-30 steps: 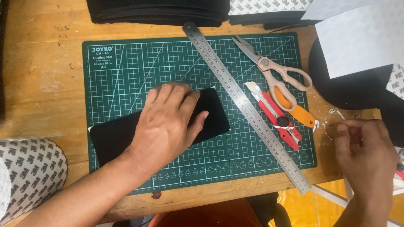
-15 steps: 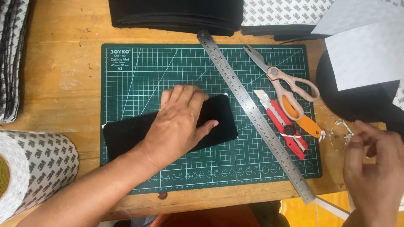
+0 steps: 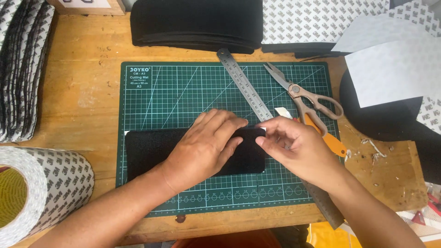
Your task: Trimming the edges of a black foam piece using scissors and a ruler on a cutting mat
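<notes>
A black rectangular foam piece [image 3: 151, 149] lies flat on the green cutting mat [image 3: 183, 92]. My left hand [image 3: 204, 144] presses palm-down on the middle of the piece, fingers spread toward its right end. My right hand [image 3: 296, 149] rests at the piece's right edge, fingertips pinched at its upper right corner; what they pinch is too small to tell. A steel ruler [image 3: 243, 85] runs diagonally across the mat and passes under my right hand.
Scissors [image 3: 312, 98] and an orange-handled cutter [image 3: 333, 144] lie right of the ruler. A stack of black foam [image 3: 193, 23] sits behind the mat. A big tape roll [image 3: 41, 188] stands front left, patterned sheets [image 3: 23, 69] at far left and back right.
My right hand has moved left from the table's right edge onto the mat, to the black piece's right end. The piece now lies level instead of slanted. The left hand stays pressed on it.
</notes>
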